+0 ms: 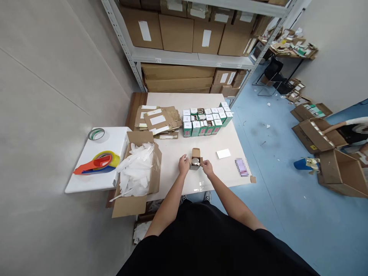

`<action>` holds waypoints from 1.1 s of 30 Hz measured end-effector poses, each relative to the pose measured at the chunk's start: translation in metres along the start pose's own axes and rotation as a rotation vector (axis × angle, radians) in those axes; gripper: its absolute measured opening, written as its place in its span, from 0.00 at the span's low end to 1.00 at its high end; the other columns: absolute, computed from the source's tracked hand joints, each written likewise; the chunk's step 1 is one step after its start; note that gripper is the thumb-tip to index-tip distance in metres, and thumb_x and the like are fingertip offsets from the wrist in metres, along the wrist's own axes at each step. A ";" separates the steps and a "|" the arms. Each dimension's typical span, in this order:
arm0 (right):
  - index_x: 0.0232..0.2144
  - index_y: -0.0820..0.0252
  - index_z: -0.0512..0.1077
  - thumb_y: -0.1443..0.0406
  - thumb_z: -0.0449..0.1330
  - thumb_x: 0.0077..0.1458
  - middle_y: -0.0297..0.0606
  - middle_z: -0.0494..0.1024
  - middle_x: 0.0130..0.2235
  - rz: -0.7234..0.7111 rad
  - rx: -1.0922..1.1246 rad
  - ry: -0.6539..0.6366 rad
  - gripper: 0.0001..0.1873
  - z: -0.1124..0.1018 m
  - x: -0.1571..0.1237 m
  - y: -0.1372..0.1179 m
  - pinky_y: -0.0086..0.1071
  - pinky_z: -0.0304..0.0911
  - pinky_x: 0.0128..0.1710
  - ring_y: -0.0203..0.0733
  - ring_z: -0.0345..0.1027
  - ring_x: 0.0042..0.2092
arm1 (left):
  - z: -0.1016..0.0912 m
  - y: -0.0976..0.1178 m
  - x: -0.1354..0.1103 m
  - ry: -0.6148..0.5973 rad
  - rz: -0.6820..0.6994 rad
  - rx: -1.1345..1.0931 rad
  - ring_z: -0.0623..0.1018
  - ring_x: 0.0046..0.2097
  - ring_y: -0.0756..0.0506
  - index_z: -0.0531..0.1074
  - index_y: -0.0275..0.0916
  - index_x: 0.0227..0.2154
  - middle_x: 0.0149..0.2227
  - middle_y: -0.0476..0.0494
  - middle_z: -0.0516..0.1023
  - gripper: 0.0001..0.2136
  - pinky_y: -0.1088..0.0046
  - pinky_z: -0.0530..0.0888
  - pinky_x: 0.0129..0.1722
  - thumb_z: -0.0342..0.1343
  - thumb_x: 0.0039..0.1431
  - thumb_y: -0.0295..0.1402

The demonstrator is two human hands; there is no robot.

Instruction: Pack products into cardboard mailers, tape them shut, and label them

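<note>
A small brown cardboard box stands on the white table near its front edge, its top flap open and a pale round item showing inside. My left hand grips the box's left side with curled fingers. My right hand pinches the box's right side at its lower corner.
Rows of green-and-white boxes and flattened cartons lie further back. An open carton of white plastic bags sits at left, beside a tape dispenser and a tape roll. A white card lies to the right. Another person sits among boxes at far right.
</note>
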State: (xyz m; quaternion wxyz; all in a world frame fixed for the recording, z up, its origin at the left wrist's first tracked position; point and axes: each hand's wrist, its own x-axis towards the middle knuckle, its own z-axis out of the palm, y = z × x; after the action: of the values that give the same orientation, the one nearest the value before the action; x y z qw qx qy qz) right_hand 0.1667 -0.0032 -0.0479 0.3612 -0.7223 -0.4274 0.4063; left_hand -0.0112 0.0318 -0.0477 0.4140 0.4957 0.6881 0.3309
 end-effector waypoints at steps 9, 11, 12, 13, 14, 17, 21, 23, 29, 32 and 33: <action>0.29 0.51 0.64 0.60 0.63 0.43 0.32 0.77 0.32 0.160 -0.111 0.089 0.12 0.015 -0.004 -0.012 0.34 0.65 0.35 0.44 0.72 0.34 | 0.012 -0.008 0.018 -0.309 -0.023 -0.081 0.82 0.49 0.42 0.74 0.40 0.57 0.57 0.38 0.79 0.21 0.65 0.75 0.54 0.58 0.60 0.28; 0.30 0.51 0.63 0.60 0.63 0.43 0.32 0.77 0.31 0.198 -0.121 0.109 0.12 0.016 -0.005 -0.011 0.34 0.65 0.35 0.44 0.73 0.33 | 0.015 -0.007 0.018 -0.325 -0.007 -0.096 0.81 0.50 0.42 0.74 0.40 0.57 0.58 0.38 0.78 0.23 0.65 0.75 0.55 0.59 0.58 0.27; 0.31 0.52 0.64 0.60 0.63 0.44 0.32 0.78 0.31 0.189 -0.111 0.118 0.12 0.017 -0.007 -0.010 0.34 0.66 0.35 0.45 0.73 0.34 | 0.016 -0.007 0.019 -0.325 -0.003 -0.104 0.81 0.50 0.42 0.73 0.41 0.57 0.58 0.38 0.78 0.24 0.64 0.75 0.55 0.59 0.57 0.26; 0.33 0.52 0.65 0.59 0.62 0.45 0.33 0.79 0.33 0.158 -0.092 0.123 0.12 0.018 -0.009 -0.008 0.35 0.67 0.37 0.45 0.74 0.35 | 0.016 -0.008 0.019 -0.317 -0.004 -0.115 0.81 0.51 0.42 0.73 0.41 0.57 0.58 0.38 0.78 0.24 0.64 0.75 0.55 0.59 0.57 0.26; 0.35 0.53 0.66 0.57 0.62 0.47 0.35 0.80 0.36 0.109 -0.067 0.122 0.13 0.019 -0.012 -0.007 0.35 0.69 0.39 0.45 0.75 0.37 | 0.016 -0.008 0.020 -0.307 -0.009 -0.128 0.81 0.50 0.43 0.72 0.41 0.57 0.58 0.38 0.77 0.24 0.64 0.75 0.55 0.59 0.56 0.26; 0.42 0.54 0.71 0.57 0.59 0.51 0.40 0.80 0.47 -0.053 -0.039 0.070 0.16 0.021 -0.022 -0.003 0.38 0.71 0.46 0.45 0.76 0.42 | 0.015 -0.008 0.019 -0.283 -0.031 -0.164 0.81 0.49 0.44 0.71 0.41 0.56 0.57 0.38 0.77 0.23 0.64 0.76 0.53 0.59 0.56 0.25; 0.46 0.53 0.75 0.64 0.59 0.48 0.40 0.79 0.52 -0.127 -0.127 -0.051 0.21 0.016 -0.026 -0.001 0.43 0.70 0.53 0.46 0.75 0.46 | 0.011 -0.005 0.015 -0.266 0.054 -0.191 0.79 0.53 0.45 0.72 0.43 0.53 0.57 0.42 0.77 0.22 0.66 0.75 0.55 0.56 0.55 0.22; 0.46 0.53 0.75 0.64 0.60 0.46 0.39 0.80 0.51 -0.092 -0.099 -0.114 0.21 0.009 -0.024 -0.002 0.44 0.70 0.53 0.47 0.75 0.47 | 0.007 -0.003 0.012 -0.278 0.135 -0.195 0.78 0.56 0.45 0.74 0.42 0.50 0.58 0.42 0.76 0.21 0.65 0.75 0.56 0.55 0.54 0.20; 0.46 0.55 0.71 0.55 0.66 0.46 0.43 0.78 0.52 -0.060 0.111 -0.060 0.25 -0.008 -0.024 -0.002 0.43 0.72 0.49 0.48 0.75 0.48 | -0.014 -0.004 0.005 -0.411 0.284 -0.021 0.68 0.68 0.38 0.80 0.42 0.46 0.68 0.40 0.66 0.20 0.59 0.73 0.61 0.59 0.49 0.21; 0.45 0.53 0.70 0.55 0.65 0.48 0.41 0.77 0.52 -0.102 0.060 -0.067 0.22 -0.006 -0.028 -0.003 0.42 0.73 0.47 0.49 0.74 0.49 | -0.019 -0.006 0.002 -0.438 0.300 0.037 0.69 0.67 0.38 0.78 0.43 0.50 0.69 0.40 0.64 0.23 0.59 0.71 0.63 0.62 0.49 0.23; 0.45 0.52 0.70 0.56 0.63 0.50 0.40 0.77 0.52 -0.121 0.035 -0.077 0.19 -0.005 -0.028 -0.004 0.42 0.73 0.47 0.49 0.74 0.50 | -0.019 -0.006 0.001 -0.441 0.300 0.048 0.69 0.67 0.39 0.78 0.44 0.50 0.69 0.40 0.64 0.23 0.60 0.71 0.63 0.63 0.50 0.23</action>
State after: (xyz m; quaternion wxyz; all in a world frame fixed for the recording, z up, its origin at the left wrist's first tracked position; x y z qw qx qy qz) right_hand 0.1608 -0.0283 -0.0348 0.3811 -0.6726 -0.4766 0.4186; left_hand -0.0308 0.0307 -0.0448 0.4882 0.6619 0.5080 0.2560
